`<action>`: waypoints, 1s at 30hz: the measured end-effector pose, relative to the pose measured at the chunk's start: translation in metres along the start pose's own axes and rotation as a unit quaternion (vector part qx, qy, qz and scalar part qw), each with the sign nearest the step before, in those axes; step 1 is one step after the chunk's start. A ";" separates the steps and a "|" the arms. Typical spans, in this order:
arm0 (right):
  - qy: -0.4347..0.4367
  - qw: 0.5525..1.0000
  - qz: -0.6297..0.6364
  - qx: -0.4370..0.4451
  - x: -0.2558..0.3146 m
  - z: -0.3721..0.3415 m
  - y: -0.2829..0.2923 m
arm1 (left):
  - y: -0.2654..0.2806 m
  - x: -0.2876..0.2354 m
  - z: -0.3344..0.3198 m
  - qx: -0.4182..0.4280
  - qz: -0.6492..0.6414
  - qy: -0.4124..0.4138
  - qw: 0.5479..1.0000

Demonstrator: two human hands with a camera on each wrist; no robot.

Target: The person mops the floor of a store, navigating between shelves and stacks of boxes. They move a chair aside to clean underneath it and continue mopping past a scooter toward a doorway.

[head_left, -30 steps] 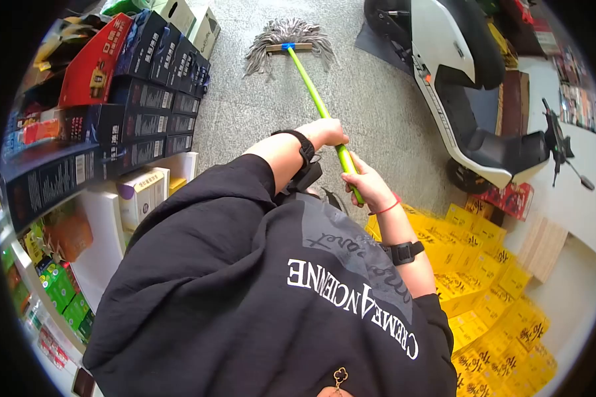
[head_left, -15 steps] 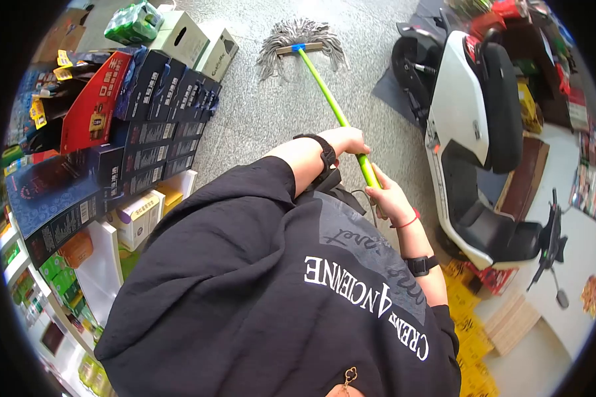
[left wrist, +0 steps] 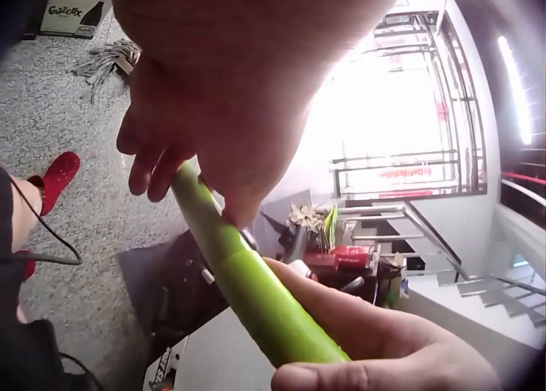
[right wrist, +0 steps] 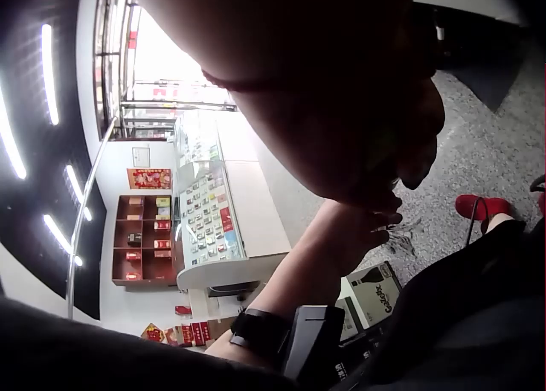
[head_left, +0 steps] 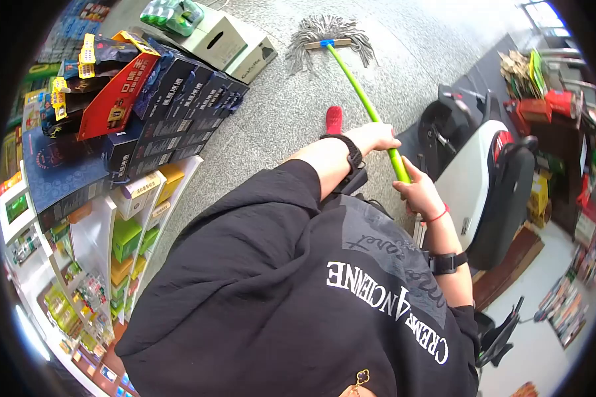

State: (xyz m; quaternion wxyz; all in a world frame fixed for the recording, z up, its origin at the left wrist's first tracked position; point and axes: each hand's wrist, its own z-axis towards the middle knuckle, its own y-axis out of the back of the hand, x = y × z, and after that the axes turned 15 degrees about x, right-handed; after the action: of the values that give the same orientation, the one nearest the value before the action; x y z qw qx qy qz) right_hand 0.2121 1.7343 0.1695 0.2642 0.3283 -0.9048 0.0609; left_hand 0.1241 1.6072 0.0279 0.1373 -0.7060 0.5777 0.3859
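Note:
A mop with grey string strands (head_left: 331, 28) lies on the speckled floor ahead, its green handle (head_left: 359, 89) slanting back toward the body. My left hand (head_left: 379, 137) grips the handle partway up. Nearer the body, my right hand (head_left: 420, 190), with a red cord at the wrist, holds the handle's top end. In the left wrist view the left hand's fingers (left wrist: 153, 165) curl around the green pole (left wrist: 256, 293), and the right hand (left wrist: 401, 348) wraps its upper end. The right wrist view shows the right hand (right wrist: 358, 118) dark, hiding most of the handle.
A red shoe (head_left: 334, 120) shows on the floor before the body. Stacked dark boxes (head_left: 185, 106) and white shelves (head_left: 99, 238) line the left, with pale cartons (head_left: 228, 46) beyond. A white scooter (head_left: 473, 178) with a black seat stands close on the right.
The mop head has shifted rightward in the head view, and the surroundings have swung round. A red shoe has come into sight; the yellow boxes have left it. Both hands keep holding the handle.

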 end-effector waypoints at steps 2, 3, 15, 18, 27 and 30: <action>0.006 0.999 -0.032 0.005 0.017 0.022 0.034 | 0.033 0.001 0.025 -0.008 -0.022 0.012 1.000; 0.004 0.999 -0.036 0.016 0.030 0.033 0.052 | 0.051 0.002 0.037 -0.017 -0.025 0.013 0.999; -0.001 0.980 -0.182 0.078 0.224 0.126 0.206 | 0.271 0.010 0.102 -0.103 -0.045 -0.002 0.994; -0.002 0.978 -0.177 0.113 0.260 0.153 0.231 | 0.306 0.019 0.099 -0.124 -0.166 0.012 0.978; 0.036 0.947 -0.270 0.170 0.386 0.263 0.298 | 0.455 0.044 0.104 -0.237 -0.175 -0.008 0.956; 0.080 0.948 -0.236 0.197 0.422 0.305 0.309 | 0.495 0.052 0.108 -0.234 -0.309 0.161 0.908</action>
State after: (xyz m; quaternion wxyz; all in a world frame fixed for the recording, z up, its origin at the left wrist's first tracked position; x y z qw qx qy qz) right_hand -0.3872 1.6509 0.1479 0.2727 0.5717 -0.7474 0.2004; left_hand -0.3719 1.4937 0.0439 -0.0140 -0.9135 0.2380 0.3296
